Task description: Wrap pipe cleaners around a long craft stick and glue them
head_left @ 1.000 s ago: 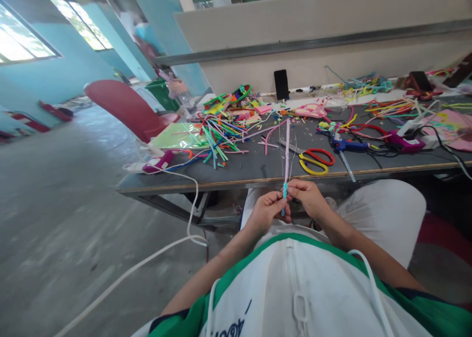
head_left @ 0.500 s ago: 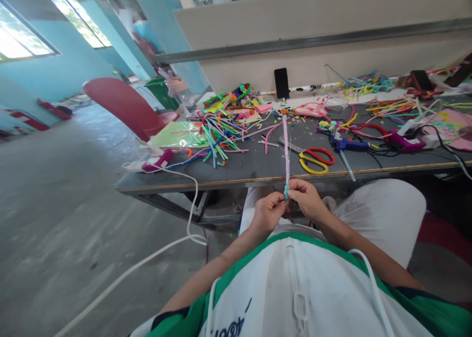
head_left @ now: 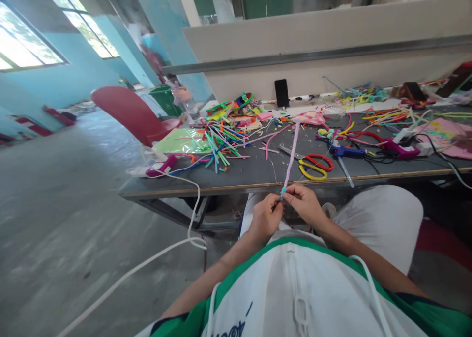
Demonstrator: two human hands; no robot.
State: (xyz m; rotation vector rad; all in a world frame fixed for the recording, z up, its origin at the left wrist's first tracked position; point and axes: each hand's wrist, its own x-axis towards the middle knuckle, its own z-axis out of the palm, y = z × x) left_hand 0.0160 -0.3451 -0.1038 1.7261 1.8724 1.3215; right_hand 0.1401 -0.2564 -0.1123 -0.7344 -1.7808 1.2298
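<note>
A long lilac pipe cleaner stem (head_left: 292, 153) with a small turquoise piece (head_left: 283, 191) at its near end points away from me over the table edge. My left hand (head_left: 266, 213) pinches the turquoise end from the left. From the right, my right hand (head_left: 303, 202) has thumb and fingertips closed on the same end. Both hands are in front of the table edge, above my lap. Fingers partly hide the turquoise piece, so its exact shape is unclear. Just beyond my right hand, scissors (head_left: 313, 166) with one red and one yellow handle loop lie on the table.
Several loose coloured pipe cleaners (head_left: 221, 143) lie on the grey table (head_left: 254, 174) at left. A blue glue gun (head_left: 348, 152) rests at right near a purple power strip (head_left: 400, 148). A black phone (head_left: 281, 92) leans at the back. A white cable (head_left: 191, 219) hangs off the left edge.
The lilac stem's far end has swung to the right, so it now slants. Both hands keep their pinch on the turquoise end. The camera view has shifted slightly.
</note>
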